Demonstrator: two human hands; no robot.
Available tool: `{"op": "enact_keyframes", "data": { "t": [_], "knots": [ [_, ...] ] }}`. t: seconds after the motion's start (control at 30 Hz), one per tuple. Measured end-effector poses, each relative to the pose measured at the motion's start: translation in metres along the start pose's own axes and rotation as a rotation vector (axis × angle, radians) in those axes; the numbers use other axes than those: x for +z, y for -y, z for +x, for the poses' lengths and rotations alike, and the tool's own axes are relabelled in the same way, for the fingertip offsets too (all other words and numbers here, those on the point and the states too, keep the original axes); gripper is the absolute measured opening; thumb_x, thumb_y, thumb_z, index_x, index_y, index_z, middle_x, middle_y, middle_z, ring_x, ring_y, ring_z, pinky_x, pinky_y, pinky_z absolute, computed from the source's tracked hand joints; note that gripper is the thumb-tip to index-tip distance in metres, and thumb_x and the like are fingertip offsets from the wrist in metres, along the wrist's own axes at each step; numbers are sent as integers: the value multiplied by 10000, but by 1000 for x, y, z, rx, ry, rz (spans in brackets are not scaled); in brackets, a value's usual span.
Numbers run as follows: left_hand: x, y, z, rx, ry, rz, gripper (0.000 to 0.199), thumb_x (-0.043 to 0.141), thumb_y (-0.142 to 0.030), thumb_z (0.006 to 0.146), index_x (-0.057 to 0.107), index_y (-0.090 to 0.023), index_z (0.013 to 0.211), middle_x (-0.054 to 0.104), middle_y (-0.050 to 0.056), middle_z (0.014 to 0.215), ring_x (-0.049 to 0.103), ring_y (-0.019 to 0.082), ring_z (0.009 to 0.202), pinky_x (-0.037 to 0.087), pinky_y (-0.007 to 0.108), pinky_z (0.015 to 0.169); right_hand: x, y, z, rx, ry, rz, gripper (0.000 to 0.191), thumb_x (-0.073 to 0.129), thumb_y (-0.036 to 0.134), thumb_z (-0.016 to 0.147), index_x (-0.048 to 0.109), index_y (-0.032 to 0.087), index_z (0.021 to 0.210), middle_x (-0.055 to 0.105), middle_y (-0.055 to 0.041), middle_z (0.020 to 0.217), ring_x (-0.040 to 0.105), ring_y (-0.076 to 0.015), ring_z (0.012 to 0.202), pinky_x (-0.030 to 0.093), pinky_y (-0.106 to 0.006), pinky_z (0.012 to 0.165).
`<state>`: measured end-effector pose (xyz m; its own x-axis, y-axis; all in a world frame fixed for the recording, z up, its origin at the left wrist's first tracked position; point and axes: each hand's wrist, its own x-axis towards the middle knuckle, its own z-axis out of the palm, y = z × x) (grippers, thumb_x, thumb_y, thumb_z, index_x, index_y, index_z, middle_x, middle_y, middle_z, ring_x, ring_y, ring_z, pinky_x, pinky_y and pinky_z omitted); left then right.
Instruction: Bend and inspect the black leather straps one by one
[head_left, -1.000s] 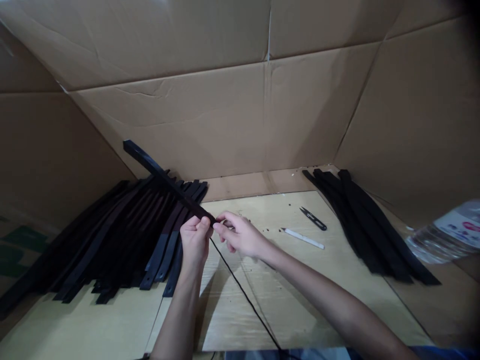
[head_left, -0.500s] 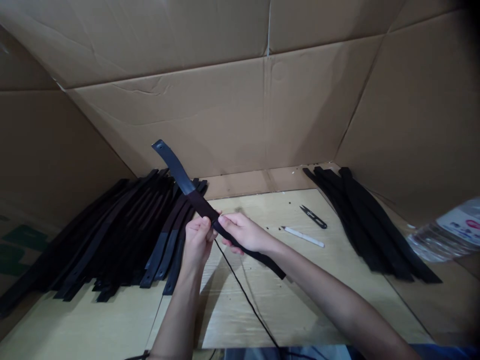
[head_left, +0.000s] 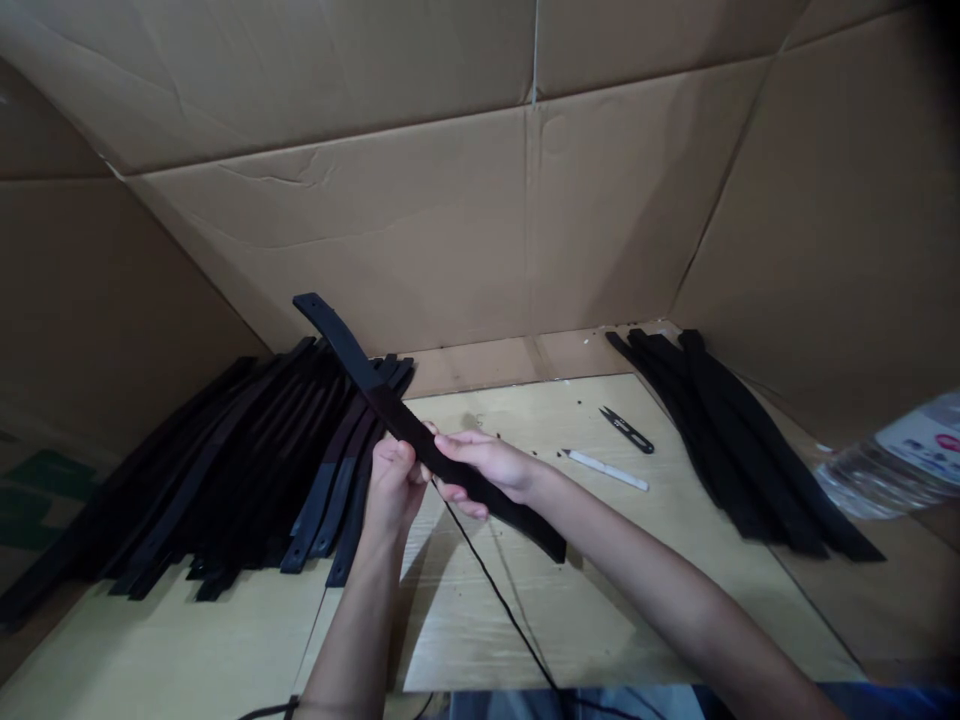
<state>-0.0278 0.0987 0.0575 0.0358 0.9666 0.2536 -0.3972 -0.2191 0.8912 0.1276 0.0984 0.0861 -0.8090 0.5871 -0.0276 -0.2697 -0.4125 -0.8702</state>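
A long black strap (head_left: 399, 418) slants across the middle, held above the table by both hands. Its upper left end is smooth with a small hole; the rest looks like dark fabric. My left hand (head_left: 394, 478) pinches its lower edge near the middle. Just to the right, my right hand (head_left: 484, 468) grips the strap with the thumb on the near face and fingers behind. A thin black cord (head_left: 487, 575) runs from beside the hands down to the table's front edge; whether it is attached to the strap is hidden by the fingers.
Many similar straps lie in a pile (head_left: 255, 460) at left. Several plain black strips (head_left: 739, 440) lie at right, beside a clear plastic bottle (head_left: 896, 465). Thread snips (head_left: 627, 429) and a white pencil (head_left: 606, 470) rest on the wooden table (head_left: 637, 580). Cardboard walls (head_left: 375, 230) enclose the back and sides.
The strap has rolled in my hands, so its broad face shows more and its upper end sits slightly lower and further left. Both hands stay nearly in place.
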Motion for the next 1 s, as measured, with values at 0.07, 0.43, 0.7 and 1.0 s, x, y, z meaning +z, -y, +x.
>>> {"op": "enact_keyframes", "data": {
  "t": [0.07, 0.43, 0.7, 1.0],
  "knots": [
    [1, 0, 0, -11, -16, 16, 494, 744, -597, 636, 702, -124, 775, 359, -70, 396, 349, 73, 344, 300, 212, 380, 4, 0, 2, -17, -98, -57, 348, 316, 360, 1011, 542, 154, 844, 558, 19, 548, 538, -97, 418, 455, -209, 438],
    [3, 2, 5, 51, -65, 92, 331, 791, -417, 633, 691, -108, 699, 272, -90, 441, 204, 30, 411, 173, 190, 421, 5, -11, 11, -305, -489, -466, 442, 499, 550, 886, 524, 174, 655, 383, 70, 503, 348, -63, 403, 246, -209, 400],
    [7, -2, 6, 46, -260, 114, 354, 784, -336, 654, 517, -139, 528, 255, -90, 471, 192, 31, 424, 160, 185, 407, 13, -8, 3, -312, -945, -1170, 442, 498, 566, 884, 639, 192, 697, 607, -17, 644, 495, -144, 603, 264, -254, 548],
    [6, -1, 5, 31, -197, 57, 481, 782, -347, 678, 406, -142, 459, 208, -85, 496, 167, 25, 439, 145, 181, 408, 15, 0, 0, -182, -817, -1316, 468, 386, 520, 949, 642, 189, 740, 640, -32, 662, 541, -155, 616, 288, -248, 556]
  ]
}}
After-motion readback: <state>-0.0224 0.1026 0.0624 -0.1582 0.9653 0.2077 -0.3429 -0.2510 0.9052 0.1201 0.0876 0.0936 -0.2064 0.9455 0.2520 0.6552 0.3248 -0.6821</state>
